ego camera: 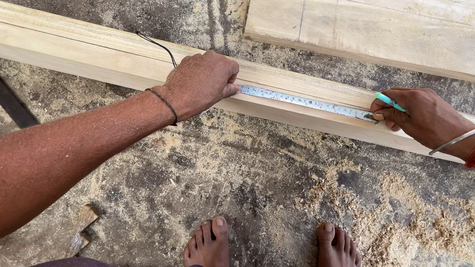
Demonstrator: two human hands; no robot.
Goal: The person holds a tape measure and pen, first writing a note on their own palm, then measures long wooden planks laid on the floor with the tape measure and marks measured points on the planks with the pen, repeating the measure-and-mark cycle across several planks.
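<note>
A long pale wooden beam (115,54) lies slanted across the sawdust-strewn concrete floor (243,176), and everything gathers on its upper face. The left hand (201,83) is curled and pressed down on the beam, pinning one end of a silver steel measuring tape (307,102) so the blade lies flat along the wood. Farther along the beam, the right hand (417,114) pinches the tape's other end and grips a turquoise pen (390,102), its tip at the tape's edge. Two more pale planks (394,12) lie beyond the beam.

Two hands (202,82) (417,114); one tape measure (307,102); one pen (390,102); three planks (84,53)
</note>
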